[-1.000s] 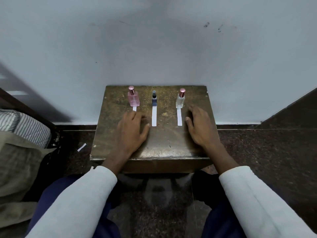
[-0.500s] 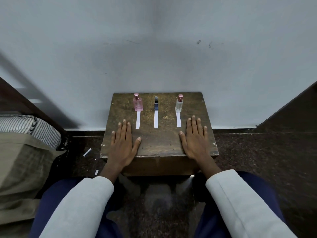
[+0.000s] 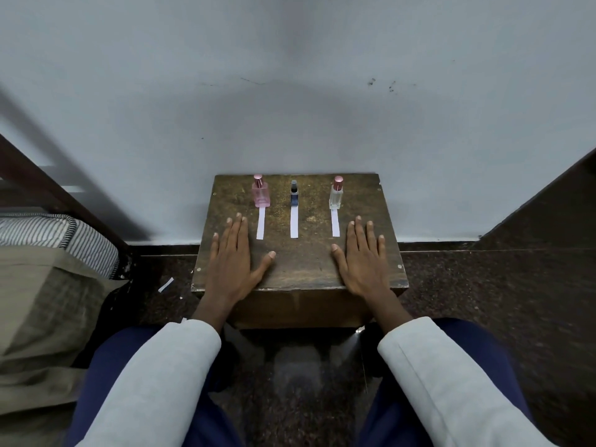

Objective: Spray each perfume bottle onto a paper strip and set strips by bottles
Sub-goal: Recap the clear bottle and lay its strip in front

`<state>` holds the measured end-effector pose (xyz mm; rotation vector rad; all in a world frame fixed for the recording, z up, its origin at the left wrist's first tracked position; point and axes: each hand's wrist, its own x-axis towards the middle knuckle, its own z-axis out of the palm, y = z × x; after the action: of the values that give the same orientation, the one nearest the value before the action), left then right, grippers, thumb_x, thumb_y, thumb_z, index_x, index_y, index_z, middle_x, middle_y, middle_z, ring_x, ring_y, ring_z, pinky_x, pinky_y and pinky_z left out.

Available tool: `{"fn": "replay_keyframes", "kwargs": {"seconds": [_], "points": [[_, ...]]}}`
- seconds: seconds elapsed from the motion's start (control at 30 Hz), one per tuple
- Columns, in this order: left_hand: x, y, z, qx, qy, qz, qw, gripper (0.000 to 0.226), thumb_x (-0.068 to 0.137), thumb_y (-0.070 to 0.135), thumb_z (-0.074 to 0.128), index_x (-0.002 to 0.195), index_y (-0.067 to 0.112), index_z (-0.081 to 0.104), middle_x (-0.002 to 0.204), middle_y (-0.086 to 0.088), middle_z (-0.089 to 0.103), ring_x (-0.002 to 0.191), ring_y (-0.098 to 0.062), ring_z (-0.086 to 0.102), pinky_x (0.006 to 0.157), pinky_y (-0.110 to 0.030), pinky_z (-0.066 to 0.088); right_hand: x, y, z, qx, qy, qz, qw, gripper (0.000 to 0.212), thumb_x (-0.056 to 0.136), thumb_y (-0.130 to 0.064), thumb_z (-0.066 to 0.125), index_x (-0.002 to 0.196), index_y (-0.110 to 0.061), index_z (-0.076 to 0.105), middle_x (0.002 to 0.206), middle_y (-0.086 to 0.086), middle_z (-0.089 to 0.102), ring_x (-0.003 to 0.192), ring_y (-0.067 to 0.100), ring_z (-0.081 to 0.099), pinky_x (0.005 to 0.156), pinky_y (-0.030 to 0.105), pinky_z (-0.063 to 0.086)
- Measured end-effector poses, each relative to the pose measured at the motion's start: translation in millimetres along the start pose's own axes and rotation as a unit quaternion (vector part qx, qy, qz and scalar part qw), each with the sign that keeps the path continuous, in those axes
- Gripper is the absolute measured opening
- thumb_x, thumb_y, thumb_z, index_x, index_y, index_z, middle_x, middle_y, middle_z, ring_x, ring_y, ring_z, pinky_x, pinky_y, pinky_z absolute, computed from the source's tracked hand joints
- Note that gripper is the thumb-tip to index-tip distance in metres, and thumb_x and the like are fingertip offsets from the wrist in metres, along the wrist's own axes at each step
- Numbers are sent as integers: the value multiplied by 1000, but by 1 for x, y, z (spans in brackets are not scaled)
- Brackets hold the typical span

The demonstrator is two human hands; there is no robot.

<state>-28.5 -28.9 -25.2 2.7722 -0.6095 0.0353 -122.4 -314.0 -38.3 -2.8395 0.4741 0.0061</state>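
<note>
Three bottles: stand upright in a row along the far edge of the worktop (image 3: 300,269), well apart from each other.
Pink bottle (image 3: 260,194): square-shouldered, translucent pink glass with a round metallic pink cap; leftmost.
Dark bottle (image 3: 294,195): slim, dark blue, small dark top; in the middle.
Clear bottle (image 3: 336,195): narrow, colourless glass, round metallic pink cap; rightmost.
Left strip (image 3: 261,222): flat white paper, long and narrow, its far end touching the foot of the pink bottle.
Middle strip (image 3: 294,221): same shape, lying straight from the foot of the dark bottle toward the person.
Right strip (image 3: 335,222): same shape, running from the foot of the clear bottle.
Worktop: small square brown slab, worn and mottled, with a dull sheen near the front edge.
Left hand (image 3: 233,257): palm flat on the worktop, fingers straight and close together, thumb spread; just beside the left strip, not touching it, holding nothing.
Right hand (image 3: 362,257): palm flat, fingers straight and slightly fanned; near the right strip, holding nothing.
Sleeves: pale, soft cloth at both wrists.
Floor (image 3: 483,285): dark speckled stone; a white paper scrap (image 3: 165,284) lies on it to the left.
Wall (image 3: 290,91): plain, pale, faintly scuffed.
Striped cloth (image 3: 48,230): at far left.
</note>
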Motion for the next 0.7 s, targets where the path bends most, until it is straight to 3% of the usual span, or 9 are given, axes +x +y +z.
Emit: {"fn": "replay_keyframes", "kwargs": {"seconds": [0.1, 0.2, 0.37, 0.53, 0.7], "points": [[0, -3, -1, 3, 15, 0, 1000, 109, 95, 85, 31, 171, 9, 12, 180, -8, 9, 167, -25, 6, 135, -52, 13, -3, -2, 2, 5, 5, -2, 1000, 82, 108, -67, 11, 169, -13, 0, 177, 5, -10, 163, 26, -14, 132, 50, -3], [-5, 2, -1, 1, 9, 29, 1000, 103, 99, 80, 31, 172, 10, 7, 181, -7, 3, 167, -24, 0, 134, -49, 8, -6, -6, 3, 11, 1, -1, 1000, 82, 107, -66, 10, 168, -13, -2, 176, 5, -11, 162, 25, -15, 131, 48, -5], [-25, 38, 14, -30, -38, 54, 997, 83, 108, 64, 14, 171, 13, -3, 180, -5, -11, 166, -20, -14, 136, -47, 3, -21, -18, 6, 17, 13, -14, 1000, 77, 107, -57, 2, 168, -11, -1, 176, 7, -12, 163, 25, -13, 132, 54, 5], [-38, 56, 32, 7, -66, 78, 995, 82, 107, 62, 9, 171, 11, -3, 179, -6, -13, 166, -20, -14, 136, -44, 0, -46, -40, 9, 7, 28, -68, 997, 76, 107, -53, 7, 168, -10, -3, 175, 9, -14, 163, 24, -13, 132, 46, -3], [-46, 68, 34, 8, -65, 53, 996, 80, 106, 57, 4, 171, 10, 2, 180, -7, -8, 166, -20, -10, 136, -45, 1, -60, -47, 23, -20, 17, -67, 997, 73, 109, -53, 12, 168, -11, 3, 176, 9, -6, 163, 24, -8, 132, 47, 1]]}}
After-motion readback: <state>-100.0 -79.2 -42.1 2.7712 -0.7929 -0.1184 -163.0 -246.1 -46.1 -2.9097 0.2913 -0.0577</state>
